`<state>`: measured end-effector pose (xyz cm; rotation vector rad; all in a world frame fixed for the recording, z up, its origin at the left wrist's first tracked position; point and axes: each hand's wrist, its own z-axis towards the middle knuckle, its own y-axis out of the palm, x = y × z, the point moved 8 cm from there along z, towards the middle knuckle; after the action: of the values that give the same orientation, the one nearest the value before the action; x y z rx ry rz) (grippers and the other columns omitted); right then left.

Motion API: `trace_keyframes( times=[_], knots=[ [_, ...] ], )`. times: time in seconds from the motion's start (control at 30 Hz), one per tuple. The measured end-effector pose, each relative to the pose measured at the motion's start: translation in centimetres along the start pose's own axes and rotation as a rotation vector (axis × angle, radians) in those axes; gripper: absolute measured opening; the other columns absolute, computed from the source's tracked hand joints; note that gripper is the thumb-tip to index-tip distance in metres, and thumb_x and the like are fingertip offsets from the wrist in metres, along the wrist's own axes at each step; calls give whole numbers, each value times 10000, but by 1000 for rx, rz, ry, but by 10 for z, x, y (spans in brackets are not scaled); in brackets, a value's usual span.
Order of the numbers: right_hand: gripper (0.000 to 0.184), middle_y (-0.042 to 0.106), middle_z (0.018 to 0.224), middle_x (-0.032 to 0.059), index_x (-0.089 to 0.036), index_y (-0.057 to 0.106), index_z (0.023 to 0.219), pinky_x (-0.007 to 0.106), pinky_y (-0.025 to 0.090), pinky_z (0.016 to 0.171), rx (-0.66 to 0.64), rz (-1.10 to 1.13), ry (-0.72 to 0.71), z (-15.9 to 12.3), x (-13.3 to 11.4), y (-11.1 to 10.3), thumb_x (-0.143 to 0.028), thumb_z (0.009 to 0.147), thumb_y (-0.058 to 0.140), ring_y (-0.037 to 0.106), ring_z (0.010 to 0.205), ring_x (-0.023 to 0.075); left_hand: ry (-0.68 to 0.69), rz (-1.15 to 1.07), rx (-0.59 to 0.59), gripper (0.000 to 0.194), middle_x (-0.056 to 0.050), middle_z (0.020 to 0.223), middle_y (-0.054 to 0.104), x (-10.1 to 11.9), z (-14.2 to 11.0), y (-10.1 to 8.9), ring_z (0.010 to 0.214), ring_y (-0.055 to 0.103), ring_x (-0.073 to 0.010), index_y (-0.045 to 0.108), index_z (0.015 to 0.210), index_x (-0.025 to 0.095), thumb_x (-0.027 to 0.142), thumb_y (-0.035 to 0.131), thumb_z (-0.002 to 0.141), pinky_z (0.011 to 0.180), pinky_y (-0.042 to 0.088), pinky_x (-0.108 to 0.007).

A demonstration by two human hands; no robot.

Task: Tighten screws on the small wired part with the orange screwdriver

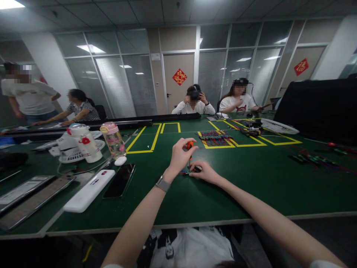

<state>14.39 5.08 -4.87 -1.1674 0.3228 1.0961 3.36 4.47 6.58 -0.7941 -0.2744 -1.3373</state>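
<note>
My left hand [179, 153], a watch on its wrist, pinches the orange handle of a small screwdriver [190, 145]. The screwdriver stands upright, its thin shaft pointing down at a small wired part [186, 172] on the green table [178, 203]. Fingers and thumb of my right hand [205, 173] are closed on that part, which shows a dark piece and coloured wires. Whether the screwdriver's tip touches it is too small to tell. Beyond my hands, a bundle of small wired parts [216, 138] lies within a yellow taped outline.
On the left are a white box [89, 191], a black phone [119, 181], a pink-lidded bottle [113, 141] and a white bottle [88, 144]. More wired parts [315, 158] lie at right, near a black screen [318, 111]. Several people are across the table.
</note>
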Motion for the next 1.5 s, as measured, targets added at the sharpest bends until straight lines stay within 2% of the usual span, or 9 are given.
trace_keyframes(
  times=[0.13,0.23,0.4,0.67,0.77,0.9,1.03,1.2,1.5],
  knots=[
    [100,715,963,71,-183,698,764,353,476,890,2,-12,9,0,0,0,-224,687,746,656,955,224,60,173,43,228,-53,993,607,7,-4,-8,885,605,-171,657,1034,216,353,566,876,810,502,-299],
    [93,717,948,71,-184,698,762,359,476,891,-7,-17,7,0,-2,0,-222,690,743,655,959,228,41,-60,-26,283,-81,1146,607,4,-2,-1,1041,606,-182,610,1149,215,264,420,945,917,486,-323],
    [96,718,953,78,-182,699,763,364,483,890,-12,-12,7,0,-3,0,-233,695,742,656,960,230,-188,-425,-136,286,-71,1010,645,-21,4,13,770,666,-140,605,1137,179,282,535,879,696,569,-277],
    [94,714,1021,84,-182,706,767,369,479,904,-9,-34,26,1,0,0,-209,683,739,656,971,234,33,24,73,224,-44,931,599,-5,0,-14,812,601,-138,676,1027,200,320,555,883,761,525,-276],
    [94,716,1008,81,-183,707,767,360,488,890,-12,-28,25,0,-2,0,-214,684,736,661,961,233,30,-114,12,294,-78,1079,633,-4,1,-6,956,620,-160,634,1144,199,266,430,943,878,502,-314],
    [94,719,983,79,-183,701,765,367,489,889,-15,-11,31,0,-3,0,-219,687,738,658,972,240,-105,-397,-101,308,-79,957,675,-15,3,8,800,659,-155,626,1151,159,299,513,900,719,549,-280],
    [86,715,1005,82,-185,701,754,372,479,905,-5,-25,37,0,-3,0,-209,682,742,657,971,240,-39,-233,-8,192,-38,881,619,-10,2,-2,722,610,-122,697,967,183,295,631,826,653,518,-228],
    [86,715,988,80,-182,701,753,364,480,888,-2,-40,45,0,-3,0,-204,680,741,658,957,241,117,65,70,237,-58,1010,605,8,-5,-10,946,600,-168,664,1077,220,282,497,921,882,482,-309],
    [93,706,1022,91,-180,700,760,374,473,917,-8,-25,37,0,-2,1,-218,685,741,651,966,236,-71,-302,-17,191,-63,933,636,-11,2,-2,771,636,-132,674,995,157,248,564,869,684,522,-233]
  ],
)
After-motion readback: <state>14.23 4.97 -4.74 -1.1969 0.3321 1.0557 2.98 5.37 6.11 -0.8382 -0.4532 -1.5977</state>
